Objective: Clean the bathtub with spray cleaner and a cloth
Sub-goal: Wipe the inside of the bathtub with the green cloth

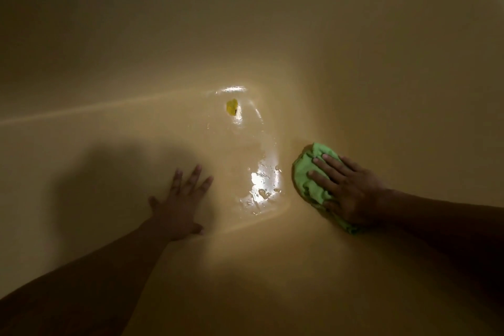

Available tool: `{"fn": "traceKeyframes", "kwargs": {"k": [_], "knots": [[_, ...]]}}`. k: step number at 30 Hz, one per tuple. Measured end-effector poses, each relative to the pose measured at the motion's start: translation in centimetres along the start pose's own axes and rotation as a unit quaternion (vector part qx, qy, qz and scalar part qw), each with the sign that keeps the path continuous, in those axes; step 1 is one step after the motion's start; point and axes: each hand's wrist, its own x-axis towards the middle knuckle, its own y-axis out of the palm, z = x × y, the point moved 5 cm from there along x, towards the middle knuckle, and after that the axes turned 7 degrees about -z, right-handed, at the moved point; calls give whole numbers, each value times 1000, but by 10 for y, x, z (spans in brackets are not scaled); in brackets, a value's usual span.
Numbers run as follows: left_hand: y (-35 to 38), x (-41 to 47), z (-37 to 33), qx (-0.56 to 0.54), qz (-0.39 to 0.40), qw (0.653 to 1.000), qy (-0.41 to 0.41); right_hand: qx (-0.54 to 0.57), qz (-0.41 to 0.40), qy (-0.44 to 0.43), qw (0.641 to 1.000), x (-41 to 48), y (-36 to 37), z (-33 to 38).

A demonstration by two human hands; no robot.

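R hand [346, 191], fingers straight and slightly spread, presses bunched green cloth [304, 174] onto bathtub [109, 63] floor; wet patch [261, 180] lies just left of its fingertips, nearer R than L hand [182, 196], which is splayed flat and holds nothing.

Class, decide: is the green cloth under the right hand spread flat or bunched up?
Bunched up. The green cloth shows thick folds and creases, wadded into a lump under the right hand pressing it.
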Motion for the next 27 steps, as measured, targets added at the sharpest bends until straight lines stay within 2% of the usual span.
{"fn": "traceKeyframes", "kwargs": {"k": [2,6,12,16,21,27], "knots": [[-2,-6,19,5,-10,1000,-25,9,-22,36,999,5,1,-12],[-5,-26,83,-55,-40,985,-156,22,-101,70,992,37,-10,-23],[6,-25,112,-83,-25,981,-173,154,-158,201,954,120,-40,-36],[10,-15,116,-104,-6,979,-174,219,-147,245,933,186,-52,-22],[10,-12,117,-118,-2,977,-180,246,-176,179,936,244,-74,38],[4,-13,114,-127,3,976,-177,146,-207,88,963,243,-77,71]]}}
